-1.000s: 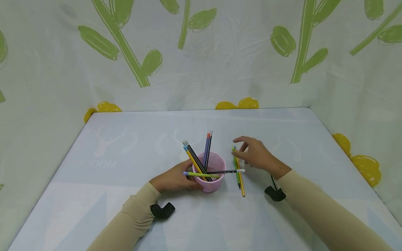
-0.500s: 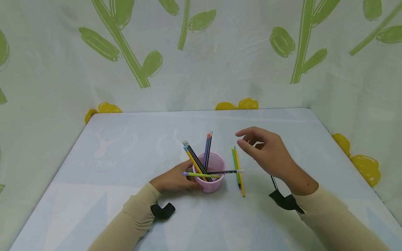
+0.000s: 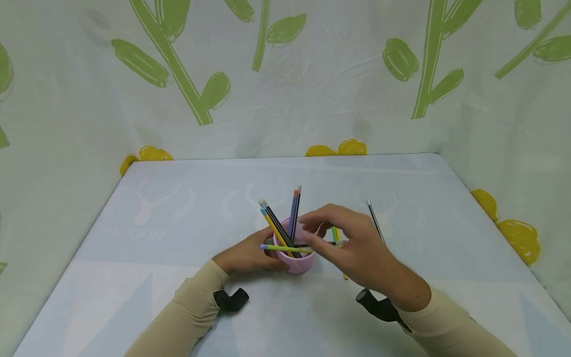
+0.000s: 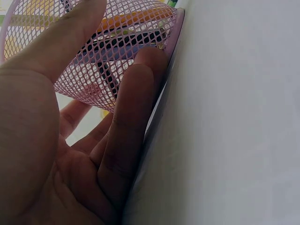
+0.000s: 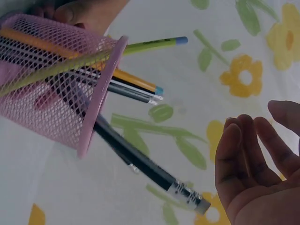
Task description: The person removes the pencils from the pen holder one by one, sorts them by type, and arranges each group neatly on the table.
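A pink mesh pencil cup (image 3: 298, 266) stands on the table with several pencils leaning in it. My left hand (image 3: 247, 254) grips its left side; in the left wrist view the thumb and fingers curve round the mesh (image 4: 84, 89). Over the cup's right side is my right hand (image 3: 357, 248), holding nothing, its fingers bent and apart from the thumb. In the right wrist view that hand (image 5: 258, 173) is clear of the pencil ends. A yellow-green pencil (image 3: 287, 248) slants low across the rim, and a black pencil (image 5: 154, 164) pokes out toward the right hand.
Green and yellow pencils (image 3: 336, 233) lie on the table right of the cup, partly hidden behind the right hand. Farther right lies a black pencil (image 3: 376, 220), its lower end covered by that hand. A leaf-patterned curtain (image 3: 330, 89) rises beyond the table's back edge.
My right hand has lifted away from the loose green and yellow pencils, then swung left over the cup. More of the black pencil at right now shows. The left hand has stayed put.
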Motion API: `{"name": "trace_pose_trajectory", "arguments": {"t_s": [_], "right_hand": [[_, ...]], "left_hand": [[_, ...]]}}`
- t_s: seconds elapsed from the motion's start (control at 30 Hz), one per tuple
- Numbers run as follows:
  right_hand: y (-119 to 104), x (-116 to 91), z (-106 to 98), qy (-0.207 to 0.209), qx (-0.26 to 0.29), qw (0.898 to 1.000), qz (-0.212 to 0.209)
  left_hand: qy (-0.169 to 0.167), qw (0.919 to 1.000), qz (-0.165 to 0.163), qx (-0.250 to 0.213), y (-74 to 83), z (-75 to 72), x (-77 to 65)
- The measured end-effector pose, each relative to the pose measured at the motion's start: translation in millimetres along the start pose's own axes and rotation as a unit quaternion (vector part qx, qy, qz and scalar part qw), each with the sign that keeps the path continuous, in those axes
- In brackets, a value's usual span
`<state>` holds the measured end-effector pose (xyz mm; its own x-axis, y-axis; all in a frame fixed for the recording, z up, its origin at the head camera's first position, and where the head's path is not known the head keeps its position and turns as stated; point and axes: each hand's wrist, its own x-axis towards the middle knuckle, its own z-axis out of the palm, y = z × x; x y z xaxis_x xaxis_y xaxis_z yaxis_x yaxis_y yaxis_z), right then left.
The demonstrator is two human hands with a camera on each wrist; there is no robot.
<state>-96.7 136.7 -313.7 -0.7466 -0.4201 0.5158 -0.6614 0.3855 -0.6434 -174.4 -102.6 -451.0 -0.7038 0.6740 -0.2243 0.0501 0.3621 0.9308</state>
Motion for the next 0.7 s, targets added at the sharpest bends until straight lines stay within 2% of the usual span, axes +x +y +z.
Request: {"name": "trace_pose_trajectory", "arguments": {"t_s": [0.2, 0.4, 0.53, 0.7], "right_hand": [[-2.8, 4.1, 19.5, -0.014, 0.066, 0.997, -0.022], [3.1, 5.3, 38.6, -0.017, 0.112, 0.994, -0.007], [9.6, 4.0, 46.6, -0.023, 0.112, 0.993, 0.013], [18.8, 3.2, 51.6, -0.037, 0.079, 0.996, 0.029]], "left_hand": [[-0.002, 1.0, 0.006, -0.003, -0.9, -0.1, -1.3], [0.012, 0.9994, 0.03, 0.014, -0.9, -0.3, -1.6], [0.005, 0.999, 0.042, 0.011, -0.1, 0.7, -1.5], [0.009, 0.9994, 0.032, 0.012, 0.8, 0.3, -1.9]]}}
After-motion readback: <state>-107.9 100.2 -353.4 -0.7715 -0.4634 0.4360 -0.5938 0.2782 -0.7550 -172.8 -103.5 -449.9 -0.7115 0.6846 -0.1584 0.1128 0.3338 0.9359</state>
